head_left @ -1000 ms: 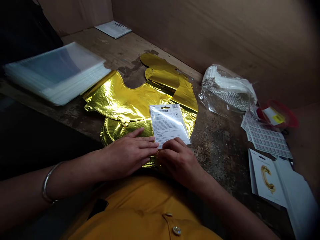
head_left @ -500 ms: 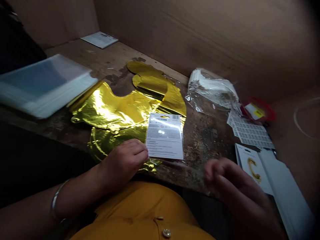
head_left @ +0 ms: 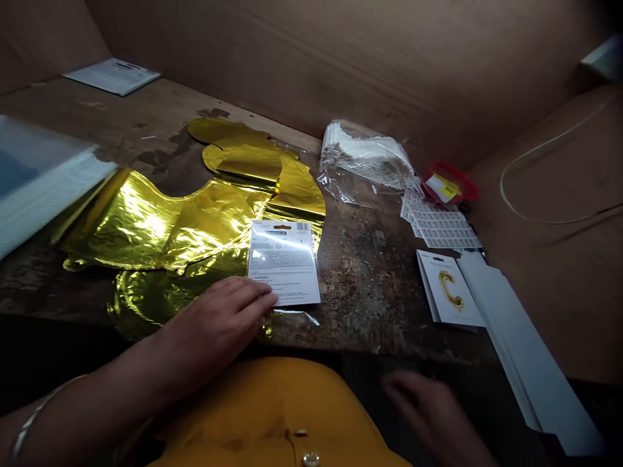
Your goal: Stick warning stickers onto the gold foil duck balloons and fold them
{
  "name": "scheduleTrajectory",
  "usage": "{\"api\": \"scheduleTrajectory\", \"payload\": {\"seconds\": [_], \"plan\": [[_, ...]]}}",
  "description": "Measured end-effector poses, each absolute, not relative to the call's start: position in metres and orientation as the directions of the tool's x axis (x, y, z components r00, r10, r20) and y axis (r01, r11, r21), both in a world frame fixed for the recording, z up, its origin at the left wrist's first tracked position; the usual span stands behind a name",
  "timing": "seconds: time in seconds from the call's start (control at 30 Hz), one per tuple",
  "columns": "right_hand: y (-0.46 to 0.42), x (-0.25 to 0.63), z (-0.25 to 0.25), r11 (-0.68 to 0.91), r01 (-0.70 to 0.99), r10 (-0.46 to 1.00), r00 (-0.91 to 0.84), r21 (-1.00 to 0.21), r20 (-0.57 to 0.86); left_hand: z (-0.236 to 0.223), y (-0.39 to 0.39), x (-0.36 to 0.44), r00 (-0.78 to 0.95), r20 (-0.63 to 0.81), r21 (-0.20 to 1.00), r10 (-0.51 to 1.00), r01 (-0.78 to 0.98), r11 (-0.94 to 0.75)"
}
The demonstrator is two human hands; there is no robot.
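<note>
A white printed card in a clear sleeve (head_left: 287, 263) lies back side up over the gold foil balloons (head_left: 195, 220). My left hand (head_left: 233, 308) is at its lower left corner, fingers close together and gripping the edge; the thumb is hidden. Beneath the card, a strip of clear film shows at its lower edge. My right hand (head_left: 423, 402) is off the table's front edge, low and to the right, apart from the card. Motion smears its fingers, and nothing can be made out in them.
A stack of clear bags (head_left: 43, 188) stands at left. White straws in a bag (head_left: 367, 155), a red tape roll (head_left: 452, 181), sticker sheets (head_left: 442, 224), a folded card with a gold C (head_left: 450, 288) and white card strips (head_left: 530, 357) lie rightward. Wooden walls (head_left: 292, 71) enclose the back.
The view has swung to the right, so the table's things appear farther left. My right hand has dropped below the table edge. My left hand stays at the card.
</note>
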State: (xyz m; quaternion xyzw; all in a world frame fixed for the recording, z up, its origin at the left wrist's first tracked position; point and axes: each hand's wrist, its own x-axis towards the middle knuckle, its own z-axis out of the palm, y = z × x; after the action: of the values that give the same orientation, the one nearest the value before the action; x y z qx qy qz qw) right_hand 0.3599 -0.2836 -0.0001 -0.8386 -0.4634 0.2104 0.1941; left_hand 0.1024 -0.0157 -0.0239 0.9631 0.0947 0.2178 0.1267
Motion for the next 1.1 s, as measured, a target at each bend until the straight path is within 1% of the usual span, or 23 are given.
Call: {"api": "scheduleTrajectory", "payload": {"seconds": [0.03, 0.07, 0.1, 0.13, 0.2, 0.27, 0.37, 0.47, 0.53, 0.7, 0.8, 0.87, 0.93, 1.03, 1.1], "plan": [[-0.266, 0.360, 0.007, -0.387, 0.752, 0.908, 0.412, -0.533, -0.078, -0.025, -0.017, 0.106, 0.883, 0.406, 0.283, 0.236, 0.124, -0.951], [-0.246, 0.359, 0.013, -0.246, 0.800, 0.943, 0.328, -0.547, 0.056, -0.026, -0.017, 0.109, 0.877, 0.416, 0.292, 0.242, 0.123, -0.948], [-0.223, 0.357, 0.016, -0.093, 0.851, 0.957, 0.220, -0.517, 0.190, -0.027, -0.018, 0.112, 0.868, 0.426, 0.310, 0.257, 0.126, -0.942], [-0.200, 0.355, 0.018, 0.032, 0.877, 0.961, 0.105, -0.479, 0.256, -0.028, -0.018, 0.114, 0.859, 0.429, 0.336, 0.279, 0.135, -0.932], [-0.160, 0.351, 0.012, 0.195, 0.861, 0.965, -0.082, -0.469, 0.250, -0.029, -0.019, 0.116, 0.844, 0.427, 0.393, 0.324, 0.149, -0.907], [-0.134, 0.348, 0.002, 0.239, 0.816, 0.967, -0.152, -0.526, 0.204, -0.029, -0.020, 0.115, 0.836, 0.411, 0.443, 0.363, 0.165, -0.881], [-0.123, 0.344, -0.011, 0.198, 0.757, 0.976, -0.092, -0.623, 0.198, -0.025, -0.021, 0.113, 0.828, 0.364, 0.507, 0.426, 0.207, -0.837], [-0.124, 0.337, -0.014, 0.068, 0.719, 0.985, 0.064, -0.692, 0.163, -0.019, -0.019, 0.115, 0.815, 0.287, 0.568, 0.504, 0.279, -0.775], [-0.124, 0.331, -0.012, -0.029, 0.693, 0.980, 0.163, -0.721, 0.118, -0.015, -0.016, 0.117, 0.791, 0.229, 0.578, 0.567, 0.358, -0.733], [-0.115, 0.318, -0.011, -0.169, 0.648, 0.933, 0.349, -0.742, 0.093, -0.007, -0.004, 0.122, 0.683, 0.112, 0.562, 0.722, 0.556, -0.613], [-0.111, 0.314, -0.013, -0.212, 0.674, 0.910, 0.401, -0.708, 0.110, -0.004, 0.006, 0.123, 0.615, 0.067, 0.592, 0.785, 0.609, -0.528], [-0.110, 0.312, -0.015, -0.235, 0.698, 0.897, 0.423, -0.676, 0.125, -0.004, 0.014, 0.124, 0.594, 0.028, 0.642, 0.804, 0.607, -0.470], [-0.110, 0.310, -0.016, -0.238, 0.705, 0.888, 0.437, -0.669, 0.144, -0.004, 0.018, 0.126, 0.590, -0.013, 0.716, 0.807, 0.569, -0.404], [-0.114, 0.311, -0.018, -0.208, 0.695, 0.882, 0.438, -0.689, 0.176, -0.006, 0.015, 0.131, 0.619, -0.052, 0.844, 0.784, 0.447, -0.297], [-0.118, 0.315, -0.023, -0.209, 0.660, 0.866, 0.467, -0.721, 0.177, -0.007, 0.006, 0.136, 0.621, -0.050, 0.903, 0.782, 0.363, -0.230]]}}
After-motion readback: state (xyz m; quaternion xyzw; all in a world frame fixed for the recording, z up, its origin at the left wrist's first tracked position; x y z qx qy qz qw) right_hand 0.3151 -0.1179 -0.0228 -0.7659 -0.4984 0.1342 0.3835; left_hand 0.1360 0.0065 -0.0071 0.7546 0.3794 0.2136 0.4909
